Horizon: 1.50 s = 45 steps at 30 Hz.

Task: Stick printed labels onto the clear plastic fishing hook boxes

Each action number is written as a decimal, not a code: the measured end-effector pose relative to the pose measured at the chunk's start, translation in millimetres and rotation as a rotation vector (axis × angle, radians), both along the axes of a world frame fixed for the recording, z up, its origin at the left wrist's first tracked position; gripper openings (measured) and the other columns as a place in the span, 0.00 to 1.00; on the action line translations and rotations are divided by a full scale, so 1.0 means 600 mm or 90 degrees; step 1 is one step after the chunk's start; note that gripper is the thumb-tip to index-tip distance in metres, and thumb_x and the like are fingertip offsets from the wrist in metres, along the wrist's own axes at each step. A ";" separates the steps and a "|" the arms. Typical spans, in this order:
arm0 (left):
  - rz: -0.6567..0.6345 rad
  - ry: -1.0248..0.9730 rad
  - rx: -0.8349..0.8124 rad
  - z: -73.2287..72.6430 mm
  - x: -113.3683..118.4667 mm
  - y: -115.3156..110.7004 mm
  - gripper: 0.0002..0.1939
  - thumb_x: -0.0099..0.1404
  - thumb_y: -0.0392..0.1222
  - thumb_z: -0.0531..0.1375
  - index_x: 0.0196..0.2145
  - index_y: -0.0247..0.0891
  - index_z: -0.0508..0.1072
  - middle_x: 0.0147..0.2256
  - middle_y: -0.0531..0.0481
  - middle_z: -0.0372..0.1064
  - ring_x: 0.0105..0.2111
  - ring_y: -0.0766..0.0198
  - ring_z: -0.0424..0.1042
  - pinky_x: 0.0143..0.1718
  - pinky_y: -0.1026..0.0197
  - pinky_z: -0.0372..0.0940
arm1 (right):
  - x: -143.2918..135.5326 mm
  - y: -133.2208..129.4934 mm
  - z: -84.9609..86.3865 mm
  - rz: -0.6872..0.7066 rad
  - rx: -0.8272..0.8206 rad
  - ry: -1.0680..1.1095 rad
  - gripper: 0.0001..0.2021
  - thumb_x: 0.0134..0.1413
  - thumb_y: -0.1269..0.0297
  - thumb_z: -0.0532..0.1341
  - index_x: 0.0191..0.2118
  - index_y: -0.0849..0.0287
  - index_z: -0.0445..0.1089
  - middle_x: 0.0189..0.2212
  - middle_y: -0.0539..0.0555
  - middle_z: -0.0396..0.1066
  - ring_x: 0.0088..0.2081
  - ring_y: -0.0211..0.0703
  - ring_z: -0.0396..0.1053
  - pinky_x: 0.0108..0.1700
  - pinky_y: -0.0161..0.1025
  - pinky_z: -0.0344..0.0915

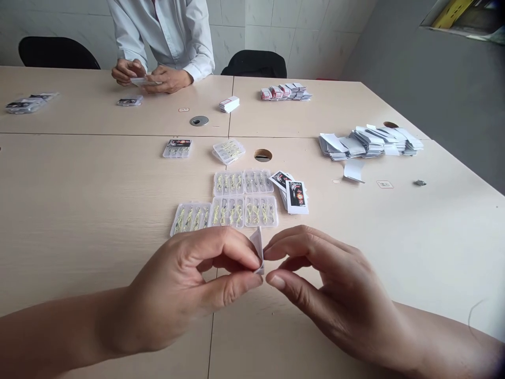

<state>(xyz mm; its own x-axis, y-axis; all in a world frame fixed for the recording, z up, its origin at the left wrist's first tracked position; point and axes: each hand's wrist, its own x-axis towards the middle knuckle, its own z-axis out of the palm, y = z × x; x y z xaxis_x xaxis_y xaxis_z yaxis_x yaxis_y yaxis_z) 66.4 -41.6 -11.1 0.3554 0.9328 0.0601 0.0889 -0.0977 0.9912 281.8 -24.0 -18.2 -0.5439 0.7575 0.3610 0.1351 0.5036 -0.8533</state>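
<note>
My left hand (197, 284) pinches a small folded white paper card (258, 248) between thumb and fingers, its fold standing up on edge. Beside it, my right hand (319, 279) is curved, thumb and fingers apart; its fingertips are very close to the card, and I cannot tell if they touch it. Just beyond my hands lie several clear plastic boxes (228, 211) with yellowish-green looped cords in their compartments. Printed black-and-white cards (296, 197) form a loose pile to the right of these boxes.
Piles of folded white cards (371, 142) lie at the right, with red-edged ones (286, 92) further back. A round cable hole (263, 155) opens in the table (98, 210). Across it, a person in a white shirt (165, 37) handles a card. Two black chairs (254, 64) stand behind.
</note>
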 end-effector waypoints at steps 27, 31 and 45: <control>-0.079 0.151 0.253 0.005 -0.005 -0.002 0.07 0.65 0.29 0.65 0.36 0.40 0.75 0.30 0.56 0.73 0.30 0.73 0.74 0.34 0.74 0.68 | -0.005 -0.002 0.009 0.029 -0.016 0.036 0.05 0.58 0.80 0.63 0.35 0.65 0.71 0.33 0.54 0.76 0.37 0.32 0.74 0.40 0.24 0.73; -0.065 0.149 0.234 0.004 -0.003 -0.003 0.07 0.64 0.28 0.65 0.35 0.39 0.75 0.30 0.56 0.74 0.29 0.73 0.74 0.33 0.74 0.68 | -0.004 -0.003 0.005 0.026 0.000 0.018 0.06 0.59 0.79 0.62 0.36 0.61 0.69 0.37 0.54 0.75 0.39 0.32 0.73 0.39 0.25 0.74; -0.077 -0.118 -0.137 -0.001 0.002 -0.003 0.09 0.66 0.28 0.61 0.31 0.39 0.72 0.34 0.56 0.72 0.35 0.71 0.70 0.38 0.69 0.67 | -0.005 -0.001 0.009 -0.016 -0.038 0.064 0.08 0.58 0.80 0.60 0.35 0.59 0.68 0.34 0.51 0.74 0.37 0.30 0.72 0.40 0.26 0.71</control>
